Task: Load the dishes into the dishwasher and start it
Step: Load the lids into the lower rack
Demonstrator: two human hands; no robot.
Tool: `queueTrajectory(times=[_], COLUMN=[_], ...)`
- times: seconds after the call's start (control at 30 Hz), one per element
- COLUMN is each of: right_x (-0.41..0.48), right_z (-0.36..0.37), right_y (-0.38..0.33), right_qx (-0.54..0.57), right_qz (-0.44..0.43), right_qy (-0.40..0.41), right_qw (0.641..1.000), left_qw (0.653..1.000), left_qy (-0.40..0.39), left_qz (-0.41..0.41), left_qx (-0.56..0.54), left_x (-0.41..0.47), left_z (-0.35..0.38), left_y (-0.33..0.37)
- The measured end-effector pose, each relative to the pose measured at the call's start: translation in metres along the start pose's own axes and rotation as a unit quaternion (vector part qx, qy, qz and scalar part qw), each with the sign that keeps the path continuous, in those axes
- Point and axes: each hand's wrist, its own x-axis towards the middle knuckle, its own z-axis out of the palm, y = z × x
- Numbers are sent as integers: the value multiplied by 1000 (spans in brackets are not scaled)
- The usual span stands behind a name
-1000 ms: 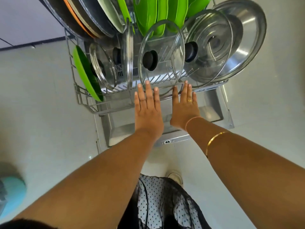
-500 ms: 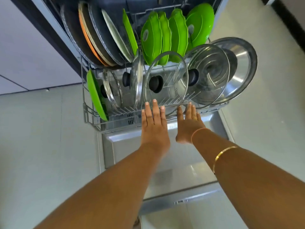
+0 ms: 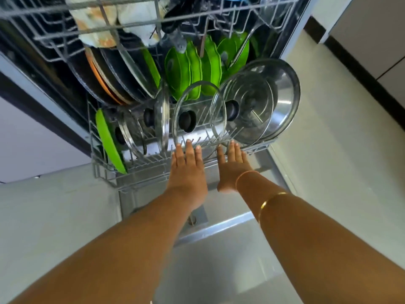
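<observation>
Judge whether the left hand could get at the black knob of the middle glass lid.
Probably yes: the left hand rests open at the front edge of the lower rack; only low tines stand between it and the knob.

We are looking down at a pale tiled floor [image 3: 43, 216] spreading to both sides. A dark skirting [image 3: 350, 66] is running along the right, under white panels [image 3: 372, 29]. A lilac cabinet front [image 3: 28, 139] is standing on the left.

No text, label, brand or number could be read. Nothing legible was found on the dishwasher door [image 3: 219, 266], on the lower rack [image 3: 105, 174] or on the glass lids [image 3: 205, 106]. A small round fitting [image 3: 192, 219] on the door was too blurred to be read.
</observation>
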Motion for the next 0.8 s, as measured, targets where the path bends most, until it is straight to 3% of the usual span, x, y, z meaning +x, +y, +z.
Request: queueTrajectory(times=[0.37,0.8], right_x=[60,141], right_z=[-41,-99], right_y=[-2,-10], right_qx=[-24,-25], right_qz=[-37,-73], right_qy=[21,93], right_qw=[999,993], left_qw=[998,989], left_qy=[26,123], left_qz=[-18,-42], left_qx=[48,70], left_x=[64,148], left_z=[-20,-47], left_y=[-29,-69])
